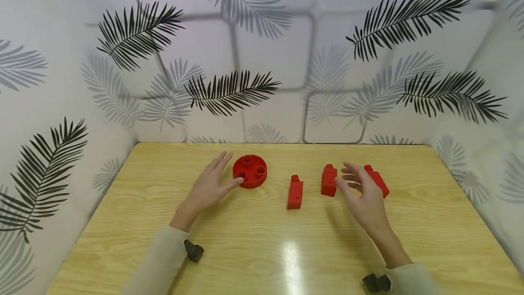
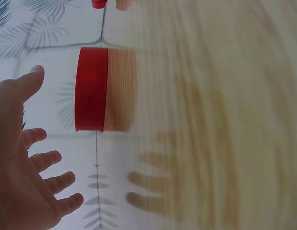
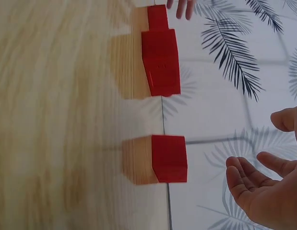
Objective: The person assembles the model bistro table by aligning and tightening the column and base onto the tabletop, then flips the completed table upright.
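A round red dish with three short hollow cups inside stands on the table. At its left is my left hand, fingers extended and thumb spread near the rim; in the left wrist view the dish appears apart from the hand. Three red bottle-shaped blocks with short round necks lie to the right: the left block, the middle block and the right block. My right hand, fingers loosely bent and holding nothing, hovers between the middle and right blocks, partly covering the right one.
The light wooden table has its back edge against a pale wall covering with a leaf pattern, which also stands along both sides. A dark wrist device sits at the left sleeve, another device at the right.
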